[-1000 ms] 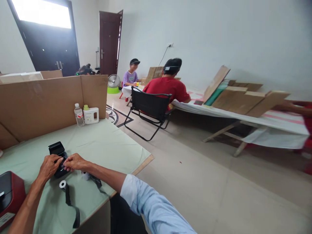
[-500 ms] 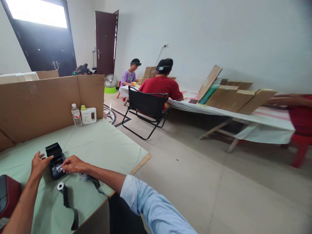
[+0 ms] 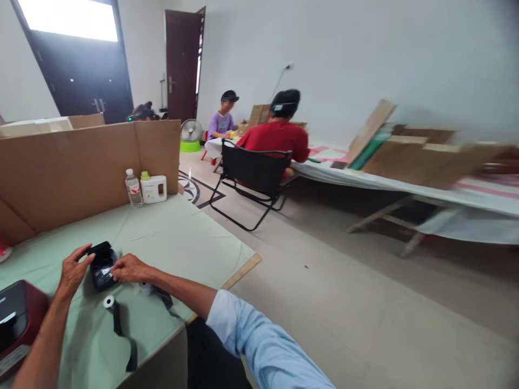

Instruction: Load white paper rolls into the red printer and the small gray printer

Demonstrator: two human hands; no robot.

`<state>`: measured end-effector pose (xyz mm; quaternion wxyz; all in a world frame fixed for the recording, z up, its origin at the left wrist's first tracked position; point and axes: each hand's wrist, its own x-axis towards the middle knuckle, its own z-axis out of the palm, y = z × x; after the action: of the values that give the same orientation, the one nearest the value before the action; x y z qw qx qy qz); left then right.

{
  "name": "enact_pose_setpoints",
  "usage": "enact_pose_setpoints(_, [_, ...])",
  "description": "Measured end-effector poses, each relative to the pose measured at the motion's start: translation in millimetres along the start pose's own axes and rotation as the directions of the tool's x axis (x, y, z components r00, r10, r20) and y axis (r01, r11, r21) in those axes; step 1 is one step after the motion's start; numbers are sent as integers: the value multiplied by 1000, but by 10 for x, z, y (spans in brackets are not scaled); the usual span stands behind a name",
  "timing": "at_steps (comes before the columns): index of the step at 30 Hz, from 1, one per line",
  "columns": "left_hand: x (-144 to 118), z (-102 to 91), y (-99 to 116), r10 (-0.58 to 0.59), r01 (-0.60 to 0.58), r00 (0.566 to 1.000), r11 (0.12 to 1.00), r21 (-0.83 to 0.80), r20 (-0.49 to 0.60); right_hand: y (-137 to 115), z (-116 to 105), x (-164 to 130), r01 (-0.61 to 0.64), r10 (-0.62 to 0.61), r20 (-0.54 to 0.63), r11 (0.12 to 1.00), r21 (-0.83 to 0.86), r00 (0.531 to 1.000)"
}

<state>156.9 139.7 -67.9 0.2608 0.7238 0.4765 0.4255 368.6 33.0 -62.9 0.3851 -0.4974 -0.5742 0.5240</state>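
Observation:
A small black device (image 3: 102,266) with its lid flipped up lies on the pale green table (image 3: 170,237). My left hand (image 3: 73,270) rests against its left side, fingers spread, thumb touching the lid. My right hand (image 3: 128,268) pinches at something small inside the device's open compartment; what it pinches is too small to tell. Just in front of the device lie a small white roll with a black ribbon trailing from it (image 3: 117,319) and a second white roll (image 3: 145,288) with black ribbon under my right forearm.
A red and black box (image 3: 18,319) sits at the table's left edge. A water bottle (image 3: 133,189) and a white jug (image 3: 153,188) stand by a cardboard divider (image 3: 81,162). Beyond, a folding chair (image 3: 251,175), seated people and a long table with cardboard (image 3: 413,156).
My left hand has come off the top of the device and now sits at its left side with fingers apart. The view has swung slightly; my right hand stays at the compartment.

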Motion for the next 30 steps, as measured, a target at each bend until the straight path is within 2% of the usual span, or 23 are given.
enact_pose_setpoints(6, [-154,-47,106,107,-108,990,994,2,90,-18,31,-130,-61,61,2,994,94,998])
enact_pose_setpoints(13, [-360,-68,5,64,-67,974,998,6,217,-8,37,-185,-88,86,21,990,110,996])
enact_pose_setpoints(17, [-422,-98,-7,62,-85,966,993,81,251,-15,32,-186,-88,84,32,988,127,996])
enact_pose_setpoints(21, [-441,-153,55,97,-159,951,968,195,293,-56,38,-171,-113,113,7,984,136,994])
enact_pose_setpoints(27, [-400,-155,-84,159,-238,958,906,349,239,-60,-16,-13,-85,80,43,987,136,996])
enact_pose_setpoints(30, [-410,-142,-134,176,-271,949,878,394,260,-24,-46,52,-83,78,42,987,135,996])
